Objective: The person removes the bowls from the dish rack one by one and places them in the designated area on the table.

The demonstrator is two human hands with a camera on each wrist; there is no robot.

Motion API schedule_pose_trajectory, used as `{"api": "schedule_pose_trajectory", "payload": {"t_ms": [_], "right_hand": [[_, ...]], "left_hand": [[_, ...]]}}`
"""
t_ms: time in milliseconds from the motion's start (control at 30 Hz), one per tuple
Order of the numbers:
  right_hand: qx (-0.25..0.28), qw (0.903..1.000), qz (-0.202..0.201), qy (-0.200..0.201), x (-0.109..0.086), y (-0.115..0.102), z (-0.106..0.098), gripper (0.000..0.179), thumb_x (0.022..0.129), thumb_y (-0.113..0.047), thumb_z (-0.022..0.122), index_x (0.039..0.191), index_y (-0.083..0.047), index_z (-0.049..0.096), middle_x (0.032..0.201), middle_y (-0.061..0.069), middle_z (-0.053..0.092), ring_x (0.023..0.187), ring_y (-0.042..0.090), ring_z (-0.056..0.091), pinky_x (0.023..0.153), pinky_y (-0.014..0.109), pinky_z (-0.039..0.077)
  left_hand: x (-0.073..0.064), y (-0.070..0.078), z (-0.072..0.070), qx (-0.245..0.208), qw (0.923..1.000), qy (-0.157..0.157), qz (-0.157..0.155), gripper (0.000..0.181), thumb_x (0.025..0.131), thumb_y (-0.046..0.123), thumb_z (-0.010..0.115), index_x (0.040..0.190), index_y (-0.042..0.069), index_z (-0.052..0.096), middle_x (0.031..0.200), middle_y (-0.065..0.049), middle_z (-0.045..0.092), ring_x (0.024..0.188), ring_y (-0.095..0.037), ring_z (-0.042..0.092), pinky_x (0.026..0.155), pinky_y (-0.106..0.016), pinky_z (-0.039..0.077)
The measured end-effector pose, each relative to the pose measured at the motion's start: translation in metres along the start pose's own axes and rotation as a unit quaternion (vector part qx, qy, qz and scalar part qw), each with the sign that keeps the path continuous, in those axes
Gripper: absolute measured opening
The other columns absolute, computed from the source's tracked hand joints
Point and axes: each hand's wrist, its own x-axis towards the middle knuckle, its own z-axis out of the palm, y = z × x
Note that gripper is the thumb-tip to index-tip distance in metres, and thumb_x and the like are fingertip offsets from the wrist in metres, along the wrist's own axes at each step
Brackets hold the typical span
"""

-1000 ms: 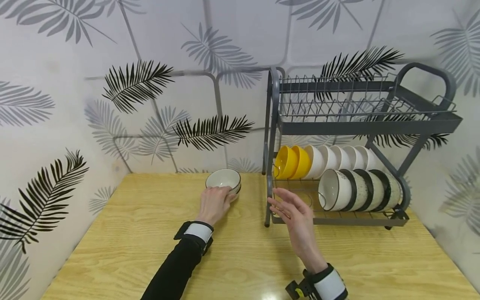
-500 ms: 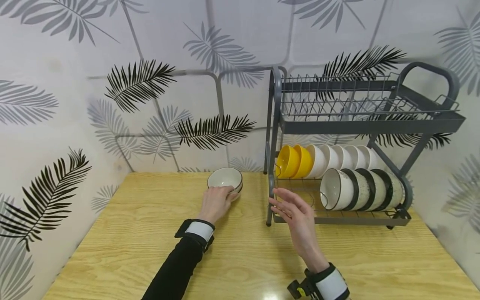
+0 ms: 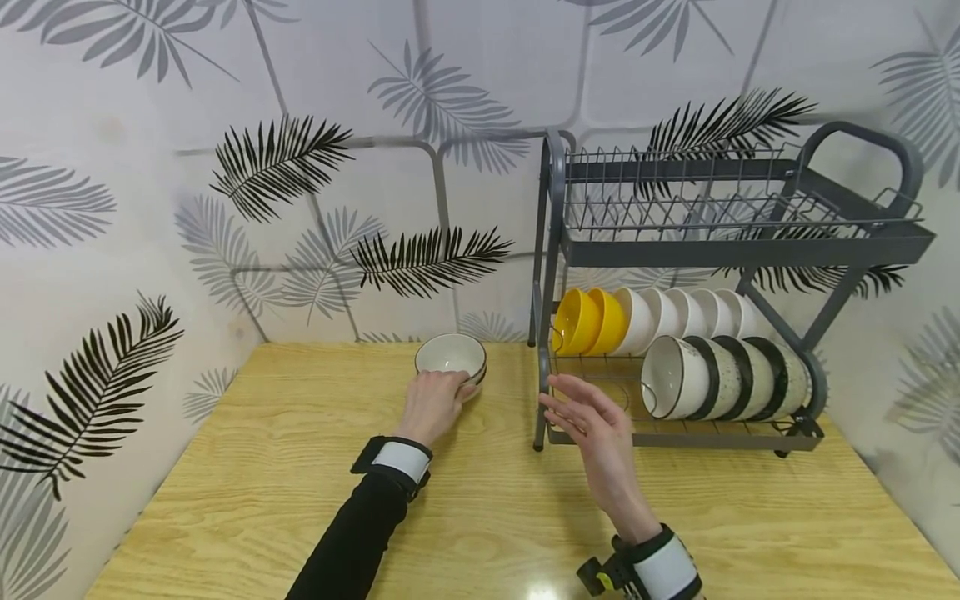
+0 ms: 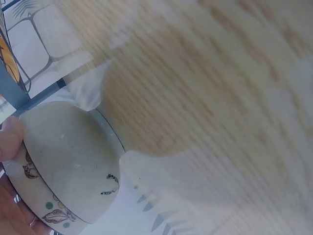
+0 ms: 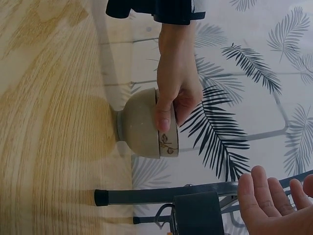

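Wooden table (image 3: pixel 472 508) beneath, hands (image 3: pixel 431 407) and stacked bowls (image 3: pixel 452 354) unmoved.

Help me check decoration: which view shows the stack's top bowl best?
Left wrist: the top bowl appears closest, its pattern clearest. Right wrist shows its side smaller, partly behind the left hand; head, mostly its inside.

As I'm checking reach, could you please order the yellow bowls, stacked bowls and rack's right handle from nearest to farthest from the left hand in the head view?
1. Stacked bowls: touching the left hand.
2. Yellow bowls: to its right, back row.
3. Rack's right handle: far right, up top.
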Motion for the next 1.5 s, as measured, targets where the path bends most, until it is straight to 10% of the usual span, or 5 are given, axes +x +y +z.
{"api": "schedule_pose_trajectory", "payload": {"t_ms": [267, 500, 767, 1067, 1500], "right_hand": [[-0.037, 0.999, -0.019, 0.019, 0.003, 0.0, -0.001, 0.032, 0.1, 0.003, 0.041, 0.128, 0.014, 0.049, 0.127, 0.027, 0.056, 0.109, 0.037, 0.059, 0.092, 0.038, 0.054], [-0.107, 0.9852, -0.128, 0.038, 0.006, -0.001, -0.005, 0.026, 0.097, 0.009, 0.044, 0.119, 0.017, 0.056, 0.115, 0.025, 0.063, 0.1, 0.026, 0.064, 0.086, 0.024, 0.055], [-0.243, 0.9212, -0.282, 0.113, 0.012, -0.006, -0.025, 0.023, 0.086, 0.021, 0.052, 0.106, 0.017, 0.063, 0.1, 0.031, 0.065, 0.094, 0.017, 0.064, 0.084, 0.012, 0.051], [-0.378, 0.8036, -0.403, 0.222, 0.013, -0.034, -0.035, 0.023, 0.074, 0.022, 0.055, 0.093, 0.016, 0.067, 0.092, 0.031, 0.067, 0.09, 0.039, 0.061, 0.09, 0.021, 0.047], [-0.506, 0.7918, -0.283, 0.192, 0.029, -0.014, -0.08, 0.039, 0.075, 0.011, 0.058, 0.113, 0.009, 0.063, 0.131, 0.031, 0.052, 0.12, 0.046, 0.046, 0.085, 0.07, 0.043]], "left_hand": [[-0.005, 0.008, -0.003, -0.007, 0.9983, -0.037, -0.046, 0.018, 0.094, 0.025, 0.059, 0.092, 0.011, 0.068, 0.093, -0.006, 0.072, 0.104, -0.03, 0.058, 0.106, -0.052, 0.034], [-0.018, 0.021, -0.006, -0.042, 0.9967, 0.006, -0.068, 0.029, 0.09, 0.019, 0.064, 0.115, 0.004, 0.061, 0.116, -0.018, 0.058, 0.128, -0.041, 0.036, 0.111, -0.061, 0.021], [-0.037, 0.047, -0.024, -0.144, 0.9845, 0.01, -0.1, 0.045, 0.089, 0.016, 0.064, 0.129, 0.001, 0.052, 0.135, -0.024, 0.046, 0.135, -0.045, 0.021, 0.112, -0.062, 0.015], [-0.047, 0.061, -0.039, -0.184, 0.98, 0.014, -0.074, 0.046, 0.09, 0.016, 0.063, 0.131, 0.0, 0.051, 0.136, -0.022, 0.045, 0.136, -0.044, 0.021, 0.111, -0.065, 0.016], [-0.042, 0.061, -0.046, -0.204, 0.9759, 0.036, -0.068, 0.046, 0.088, 0.014, 0.065, 0.131, 0.002, 0.052, 0.136, -0.022, 0.047, 0.135, -0.044, 0.024, 0.111, -0.065, 0.015]]}}
